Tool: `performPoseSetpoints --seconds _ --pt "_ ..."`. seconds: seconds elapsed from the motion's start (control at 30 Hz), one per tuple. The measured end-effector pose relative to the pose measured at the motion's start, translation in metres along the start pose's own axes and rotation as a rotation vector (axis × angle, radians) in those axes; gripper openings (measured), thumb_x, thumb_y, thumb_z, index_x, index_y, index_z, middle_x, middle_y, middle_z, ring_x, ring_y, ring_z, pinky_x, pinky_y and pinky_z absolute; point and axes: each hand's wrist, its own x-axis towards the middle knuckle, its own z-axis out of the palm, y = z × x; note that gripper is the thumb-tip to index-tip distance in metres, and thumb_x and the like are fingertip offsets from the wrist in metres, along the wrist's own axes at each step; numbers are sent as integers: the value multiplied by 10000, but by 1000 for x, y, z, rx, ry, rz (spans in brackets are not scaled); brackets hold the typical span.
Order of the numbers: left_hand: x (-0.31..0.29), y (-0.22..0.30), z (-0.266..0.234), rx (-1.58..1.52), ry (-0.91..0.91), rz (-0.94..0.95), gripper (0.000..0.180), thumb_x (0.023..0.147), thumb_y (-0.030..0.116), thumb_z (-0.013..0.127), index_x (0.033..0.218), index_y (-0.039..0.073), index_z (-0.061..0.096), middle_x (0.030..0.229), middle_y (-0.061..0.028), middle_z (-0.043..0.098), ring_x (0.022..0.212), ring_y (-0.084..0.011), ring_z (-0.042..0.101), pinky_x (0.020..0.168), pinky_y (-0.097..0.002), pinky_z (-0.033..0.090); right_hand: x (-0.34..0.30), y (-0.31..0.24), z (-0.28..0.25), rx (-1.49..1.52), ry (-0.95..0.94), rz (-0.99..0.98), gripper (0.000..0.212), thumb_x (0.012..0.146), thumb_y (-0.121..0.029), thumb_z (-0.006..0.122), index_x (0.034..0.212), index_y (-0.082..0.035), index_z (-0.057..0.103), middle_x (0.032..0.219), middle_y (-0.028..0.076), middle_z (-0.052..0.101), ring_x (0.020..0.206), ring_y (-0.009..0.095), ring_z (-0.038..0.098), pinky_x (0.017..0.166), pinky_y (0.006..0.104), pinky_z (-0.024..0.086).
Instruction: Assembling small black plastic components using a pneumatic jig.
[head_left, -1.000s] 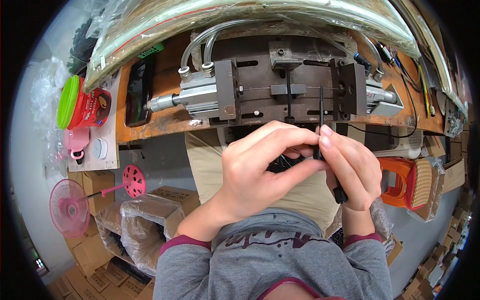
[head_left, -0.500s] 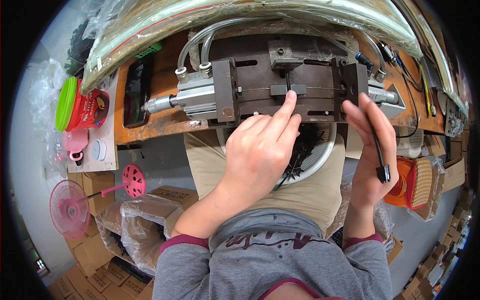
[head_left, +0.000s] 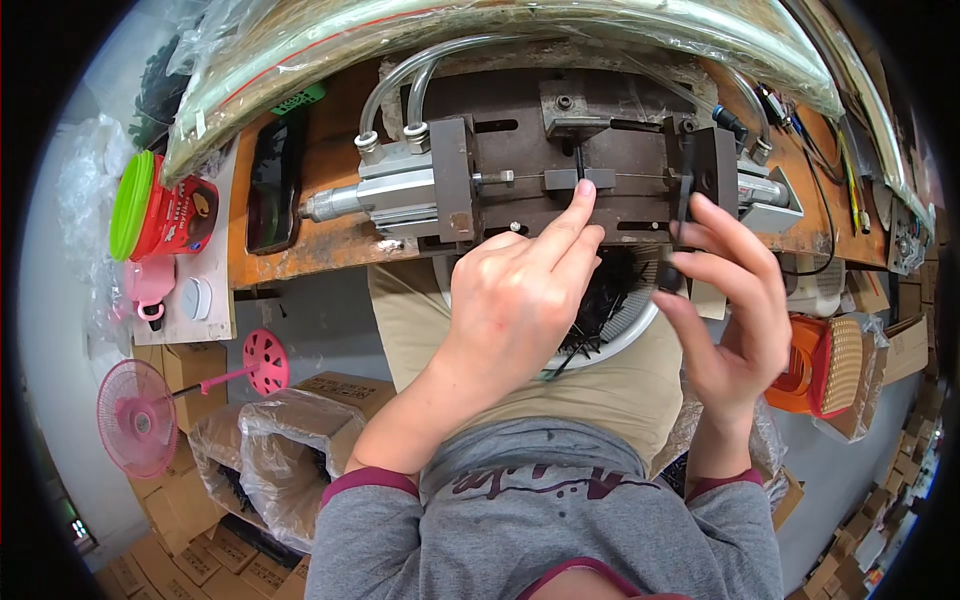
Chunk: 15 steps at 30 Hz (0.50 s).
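My left hand (head_left: 520,290) reaches over the bench fixture, its extended index fingertip resting on a small dark grey block (head_left: 562,180) at the middle; its other fingers are partly curled. A thin black part (head_left: 579,155) runs from the block toward the rear bracket. On the right, my right hand (head_left: 735,300) has its fingers bent around a slim black strip (head_left: 684,210), smeared by motion. The strip's thicker lower end is at the thumb and fingertips. Beneath the hands, a white basket (head_left: 640,325) on my lap holds several black strips (head_left: 605,305).
Pneumatic cylinders flank the fixture, one left (head_left: 395,190) and one right (head_left: 765,190), with clear hoses (head_left: 400,75). A phone (head_left: 273,185) and a red tub with a green lid (head_left: 185,215) stand left. A pink fan (head_left: 140,420) and plastic-lined boxes (head_left: 290,440) are below.
My right hand has moved left and turned, bringing the black strip to its fingertips beside the fixture. The left cylinder's rod tip has come further out; my left fingertip stays on the block.
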Motion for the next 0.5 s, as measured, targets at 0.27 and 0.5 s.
performPoseSetpoints --seconds 0.27,0.5 --pt "-42 5 -26 -465 -497 33 233 750 168 767 956 69 725 1148 -62 708 707 -230 691 625 -335 556 7 5 28 -216 -325 -28 253 735 4 739 959 -8 622 1257 147 647 844 276 695 712 318 548" --pt "-88 0 30 -410 -769 -157 219 807 174 717 1000 70 718 1229 -48 653 908 -264 691 780 -381 555 18 5 35 -396 -373 -70 223 741 -20 737 932 -35 622 1253 101 657 684 245 674 594 323 520"
